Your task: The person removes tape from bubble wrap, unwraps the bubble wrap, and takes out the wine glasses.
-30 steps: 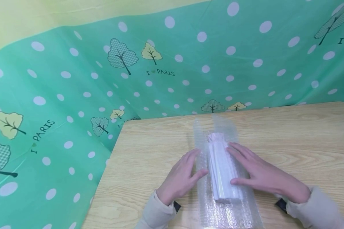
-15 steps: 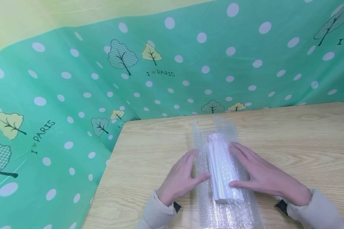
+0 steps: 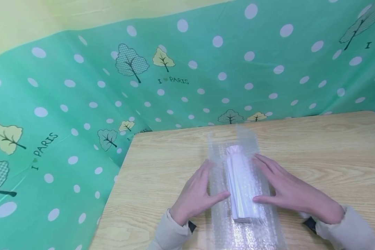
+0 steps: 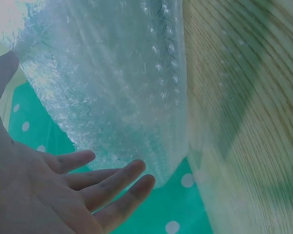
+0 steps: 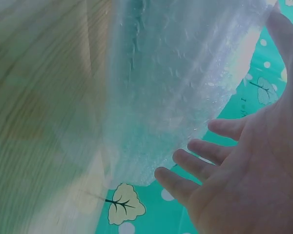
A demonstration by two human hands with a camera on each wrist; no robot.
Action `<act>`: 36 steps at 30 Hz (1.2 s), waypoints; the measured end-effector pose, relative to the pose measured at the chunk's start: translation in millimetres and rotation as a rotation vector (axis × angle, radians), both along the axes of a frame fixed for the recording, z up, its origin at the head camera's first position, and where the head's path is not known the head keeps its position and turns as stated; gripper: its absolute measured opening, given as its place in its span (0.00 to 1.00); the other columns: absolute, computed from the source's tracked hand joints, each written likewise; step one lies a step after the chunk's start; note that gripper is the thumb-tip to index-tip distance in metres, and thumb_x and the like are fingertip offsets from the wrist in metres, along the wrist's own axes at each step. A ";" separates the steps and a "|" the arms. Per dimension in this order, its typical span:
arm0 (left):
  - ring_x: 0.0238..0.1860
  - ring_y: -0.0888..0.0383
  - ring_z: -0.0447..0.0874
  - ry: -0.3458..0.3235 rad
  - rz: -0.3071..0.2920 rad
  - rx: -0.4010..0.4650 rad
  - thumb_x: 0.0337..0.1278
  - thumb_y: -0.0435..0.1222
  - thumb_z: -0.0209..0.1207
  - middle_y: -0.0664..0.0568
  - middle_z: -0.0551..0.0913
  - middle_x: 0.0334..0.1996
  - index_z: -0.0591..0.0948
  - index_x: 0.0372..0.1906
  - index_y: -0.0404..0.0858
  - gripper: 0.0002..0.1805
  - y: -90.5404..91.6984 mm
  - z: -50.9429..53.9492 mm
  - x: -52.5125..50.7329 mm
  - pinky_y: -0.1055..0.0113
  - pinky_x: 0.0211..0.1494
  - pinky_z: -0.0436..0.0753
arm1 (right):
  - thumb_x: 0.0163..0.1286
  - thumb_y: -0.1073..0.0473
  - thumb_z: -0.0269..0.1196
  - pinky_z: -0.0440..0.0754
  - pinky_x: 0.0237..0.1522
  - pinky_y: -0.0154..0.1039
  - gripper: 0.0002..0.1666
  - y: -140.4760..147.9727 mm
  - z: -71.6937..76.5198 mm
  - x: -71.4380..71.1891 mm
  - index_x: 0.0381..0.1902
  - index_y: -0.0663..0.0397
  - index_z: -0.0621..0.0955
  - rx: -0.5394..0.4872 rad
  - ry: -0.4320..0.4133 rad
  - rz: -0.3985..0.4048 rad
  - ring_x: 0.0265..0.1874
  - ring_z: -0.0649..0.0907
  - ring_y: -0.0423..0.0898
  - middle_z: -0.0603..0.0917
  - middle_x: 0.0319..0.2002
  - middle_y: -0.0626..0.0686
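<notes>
A white, fluted, vase-shaped thing (image 3: 240, 187) with a narrower ruffled neck lies on the table inside clear bubble wrap (image 3: 218, 222). Its exact kind is blurred by the wrap. My left hand (image 3: 195, 196) is at its left side, thumb and fingers spread and fairly straight, the thumb tip over the wrap. On the other side, my right hand (image 3: 289, 191) has its fingers along the wrap's right side and its thumb near the white thing. Both wrist views show the bubble wrap (image 4: 122, 87) beside extended fingers; whether every fingertip touches it, I cannot tell.
The wood-grain table (image 3: 331, 156) extends to both sides of the wrap. A green cloth (image 3: 175, 104) with white dots and printed trees hangs behind the table and down its left side. Loose flaps of the wrap reach toward the back edge and the front.
Both hands stay beside the wrapped thing. My left fingers have spread slightly further left, and the wrap's left edge has shifted out a little. The head view has moved slightly.
</notes>
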State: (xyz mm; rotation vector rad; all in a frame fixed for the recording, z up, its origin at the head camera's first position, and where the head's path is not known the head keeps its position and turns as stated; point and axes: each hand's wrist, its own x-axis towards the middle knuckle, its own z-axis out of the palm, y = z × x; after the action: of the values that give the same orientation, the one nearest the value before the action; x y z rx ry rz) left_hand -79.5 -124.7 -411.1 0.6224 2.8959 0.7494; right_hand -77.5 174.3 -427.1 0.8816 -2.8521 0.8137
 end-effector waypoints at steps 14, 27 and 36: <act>0.78 0.54 0.50 0.012 0.007 -0.013 0.54 0.70 0.55 0.52 0.51 0.79 0.51 0.79 0.47 0.55 -1.0 -0.3 -1.3 0.53 0.78 0.59 | 0.56 0.27 0.67 0.70 0.65 0.64 0.66 10.1 0.6 0.2 0.80 0.51 0.49 0.028 -0.011 -0.027 0.73 0.61 0.61 0.54 0.78 0.57; 0.76 0.50 0.57 0.078 -0.002 -0.009 0.55 0.68 0.57 0.48 0.57 0.77 0.52 0.78 0.42 0.55 -3.6 0.2 -3.5 0.51 0.76 0.64 | 0.56 0.29 0.68 0.70 0.64 0.67 0.67 17.4 3.5 0.1 0.80 0.50 0.47 0.018 -0.041 -0.039 0.72 0.60 0.63 0.53 0.78 0.58; 0.76 0.49 0.58 0.098 -0.011 -0.010 0.54 0.69 0.57 0.46 0.59 0.76 0.52 0.78 0.40 0.57 -7.1 0.2 -5.3 0.51 0.76 0.65 | 0.58 0.31 0.68 0.68 0.63 0.68 0.66 20.5 3.9 -1.8 0.80 0.50 0.46 0.007 -0.047 -0.046 0.73 0.58 0.63 0.51 0.78 0.59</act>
State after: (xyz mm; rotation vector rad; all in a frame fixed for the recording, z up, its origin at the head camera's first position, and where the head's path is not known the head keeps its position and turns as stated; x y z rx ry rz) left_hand -84.9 -131.8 -410.9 0.6924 2.9806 0.7217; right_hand -79.3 194.9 -423.2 0.8055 -2.9057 0.8309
